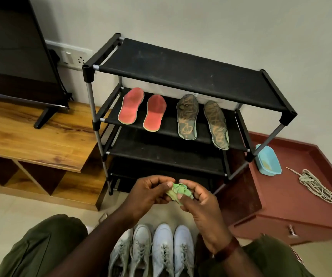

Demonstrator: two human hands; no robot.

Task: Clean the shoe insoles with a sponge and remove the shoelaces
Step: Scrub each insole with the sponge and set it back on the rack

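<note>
Both my hands hold a crumpled green sponge [178, 191] in front of the black shoe rack [181, 76]. My left hand [147, 193] pinches its left side and my right hand [199, 202] grips its right side. On the rack's second shelf lie two red insoles [131, 105] [154, 112] on the left and two dark patterned insoles [187, 116] [216, 124] on the right. Several white laced sneakers [162, 250] stand on the floor between my knees. A loose bundle of shoelaces [319, 187] lies on the red cabinet at right.
A blue plastic tub [268, 159] sits on the red cabinet [293, 206] next to the rack's right leg. A wooden TV unit [41, 140] with a television [17, 50] stands at left. A wall socket [71, 57] is behind the rack.
</note>
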